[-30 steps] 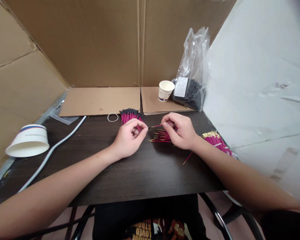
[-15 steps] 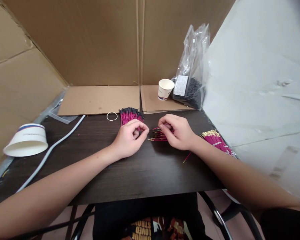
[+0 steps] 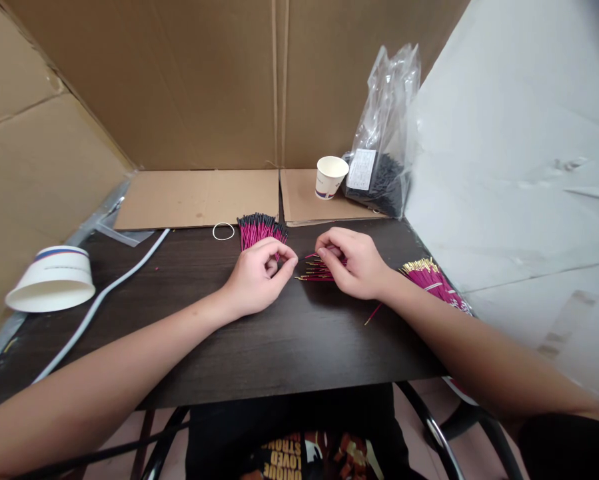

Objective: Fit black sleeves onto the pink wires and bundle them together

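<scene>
My left hand (image 3: 258,273) rests on the dark table (image 3: 279,347) with thumb and fingertips pinched together; anything between them is hidden. Just behind it lies a bundle of magenta wires with black-capped ends (image 3: 260,230). My right hand (image 3: 353,263) lies over a small pile of magenta wires with gold tips (image 3: 313,272), and its fingertips pinch one wire (image 3: 310,256) at the top of that pile. A larger bundle of gold-tipped magenta wires (image 3: 432,280) lies beside my right wrist. One loose wire (image 3: 374,313) sits under my right forearm.
A white rubber band (image 3: 223,231) lies left of the capped bundle. At the back stand a paper cup (image 3: 330,177) and a clear bag of small black parts (image 3: 384,170). An overturned paper bowl (image 3: 52,280) and a white cable (image 3: 99,303) are at the left. Cardboard walls enclose the table.
My right hand, which held a wire lifted toward my left fingertips, has come down onto the gold-tipped pile. My left hand has barely moved.
</scene>
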Demonstrator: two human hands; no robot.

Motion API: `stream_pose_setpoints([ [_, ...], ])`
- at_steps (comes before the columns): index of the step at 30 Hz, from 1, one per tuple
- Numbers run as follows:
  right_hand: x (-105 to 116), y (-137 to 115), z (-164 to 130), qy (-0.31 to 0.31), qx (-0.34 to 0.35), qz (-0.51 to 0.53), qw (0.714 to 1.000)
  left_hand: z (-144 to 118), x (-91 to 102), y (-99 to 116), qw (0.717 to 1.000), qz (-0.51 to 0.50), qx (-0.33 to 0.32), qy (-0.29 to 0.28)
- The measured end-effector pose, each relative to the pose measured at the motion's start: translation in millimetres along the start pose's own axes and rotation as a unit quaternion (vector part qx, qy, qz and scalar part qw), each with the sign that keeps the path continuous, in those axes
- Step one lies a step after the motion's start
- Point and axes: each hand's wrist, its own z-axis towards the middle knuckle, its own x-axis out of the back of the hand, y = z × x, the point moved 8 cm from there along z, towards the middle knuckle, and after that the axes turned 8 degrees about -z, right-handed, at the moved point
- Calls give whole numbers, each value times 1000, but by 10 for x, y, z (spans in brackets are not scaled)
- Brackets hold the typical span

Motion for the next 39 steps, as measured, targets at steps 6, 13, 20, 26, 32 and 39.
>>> stream_pose_setpoints([
  [6, -18, 30, 3, -18, -2, -13, 1000, 8, 23, 1, 1000, 10, 0, 12],
  [13, -15, 38, 18, -10, -8, 16, 1000, 16, 84, -44, 999, -4, 26, 39],
  [20, -93, 239, -9, -3, -146, 124, 982, -8, 124, -154, 988, -123, 74, 58],
  [26, -369, 279, -85, -75, -269, 333, 901, -34, -41, -156, 990, -107, 95, -16],
  [32, -455, 214, -86, -96, -272, 400, 870, -77, -169, -122, 986, -96, 110, -80],
  [39, -497, 200, -103, -95, -277, 407, 866, -91, -215, -80, 984, -97, 111, -100],
])
